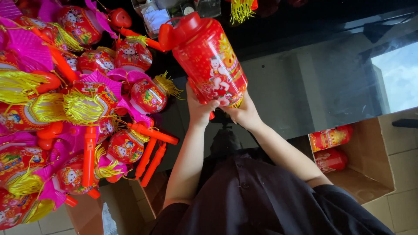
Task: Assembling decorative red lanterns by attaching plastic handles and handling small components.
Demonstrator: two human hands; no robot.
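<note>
- Held up over the dark glass table (305, 87): a red cylindrical lantern (209, 61), tilted, its red cap toward the far side, gripped at the lower end.
- Left hand (199, 108) wrapped round the lantern's bottom rim, fingers closed on it; right hand (244, 114) cupped under the same end, fingers mostly hidden behind the lantern — firmly in contact.
- Open room across the middle and right of the table, up to the near edge.
- Crowding the left edge: a heap of red lanterns (87, 104) with yellow tassels, pink trim and orange handles, cut off by the frame.
- Beyond the near right corner, lower down: an open cardboard box (370, 174) holding two more red lanterns (331, 148).
- Items at the far edge too dim to identify.
</note>
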